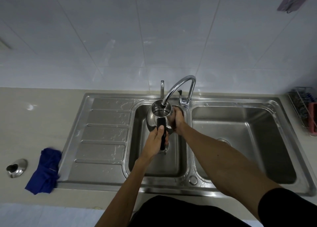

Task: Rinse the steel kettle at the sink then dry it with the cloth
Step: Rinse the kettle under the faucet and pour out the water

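Note:
The steel kettle (154,118) is held over the left sink basin (142,154), its open mouth right under the curved tap spout (178,87). Water stands inside its mouth. My left hand (157,141) grips the kettle's black handle from below. My right hand (177,121) clasps the kettle's right side. The kettle's steel lid (17,168) with a black knob lies on the counter at far left. A crumpled blue cloth (45,171) lies beside the drainboard's left edge.
A ribbed, wet drainboard (103,137) sits left of the basin. The right basin (240,141) has a drain. A wire rack (303,110) with a red item stands at far right. White tiled wall rises behind.

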Tool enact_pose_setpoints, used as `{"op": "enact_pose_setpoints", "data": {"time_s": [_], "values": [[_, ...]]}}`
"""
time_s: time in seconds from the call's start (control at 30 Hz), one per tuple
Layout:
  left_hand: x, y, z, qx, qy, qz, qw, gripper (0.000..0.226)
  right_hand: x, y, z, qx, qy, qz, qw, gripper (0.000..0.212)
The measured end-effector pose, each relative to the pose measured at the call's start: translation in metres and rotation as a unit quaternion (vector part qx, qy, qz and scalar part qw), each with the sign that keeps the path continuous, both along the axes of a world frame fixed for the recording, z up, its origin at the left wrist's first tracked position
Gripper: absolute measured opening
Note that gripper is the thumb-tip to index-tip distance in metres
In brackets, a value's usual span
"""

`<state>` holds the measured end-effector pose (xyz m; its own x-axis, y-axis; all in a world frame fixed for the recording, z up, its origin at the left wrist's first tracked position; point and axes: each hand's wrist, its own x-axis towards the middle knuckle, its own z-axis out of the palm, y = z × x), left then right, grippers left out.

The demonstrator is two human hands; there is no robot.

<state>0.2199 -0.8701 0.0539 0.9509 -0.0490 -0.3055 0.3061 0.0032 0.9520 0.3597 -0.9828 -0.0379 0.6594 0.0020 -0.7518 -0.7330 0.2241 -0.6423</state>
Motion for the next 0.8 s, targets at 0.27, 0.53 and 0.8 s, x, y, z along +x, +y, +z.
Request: {"op": "enact_pose_setpoints", "data": {"time_s": [0.27, 0.53, 0.8], "values": [[0.000, -0.002, 0.001, 0.005, -0.007, 0.012, 1.000, 0.040, -0.003, -0.001, 0.006, -0.006, 0.012, 0.002, 1.000, 0.067], [0.000, -0.005, -0.003, 0.005, -0.018, 0.036, 0.999, 0.042, -0.004, 0.001, 0.011, -0.014, 0.027, -0.003, 1.000, 0.074], [-0.002, -0.012, -0.011, -0.016, -0.034, 0.104, 0.994, 0.042, -0.014, 0.000, 0.026, 0.012, 0.044, 0.006, 0.999, 0.061]]}}
